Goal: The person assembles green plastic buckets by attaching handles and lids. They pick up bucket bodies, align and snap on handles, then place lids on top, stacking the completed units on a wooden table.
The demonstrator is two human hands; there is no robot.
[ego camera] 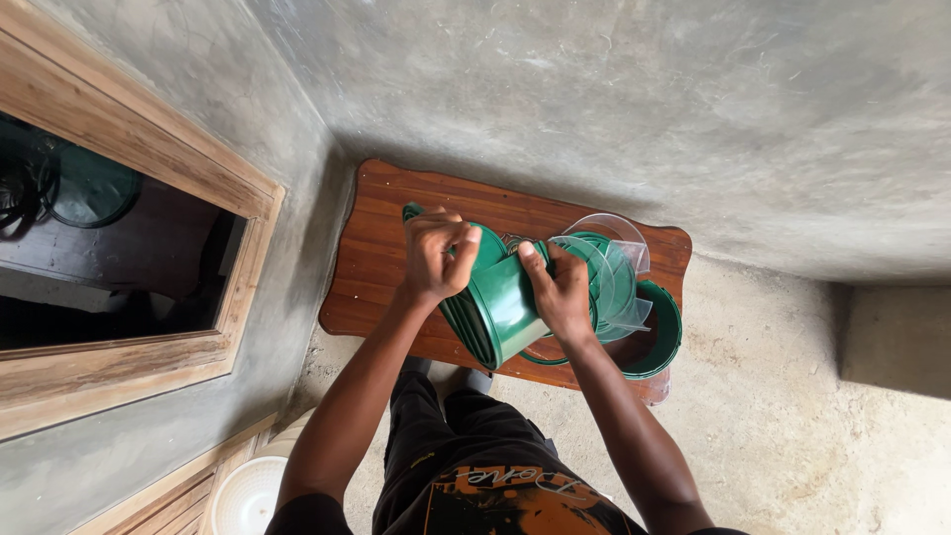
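Between the two hands, a stack of green pots [503, 302] lies on its side above the counter [371, 258]. The left hand [436, 256] curls closed over the stack's rim end, fingers wrapped round the edge. The right hand [560, 295] clamps the pot's wall, thumb on top. Just past the right hand sit a green bowl [662, 332] and clear plastic lids [614, 267], the lids leaning against more green pieces. Beyond them rises a grey wall [594, 89].
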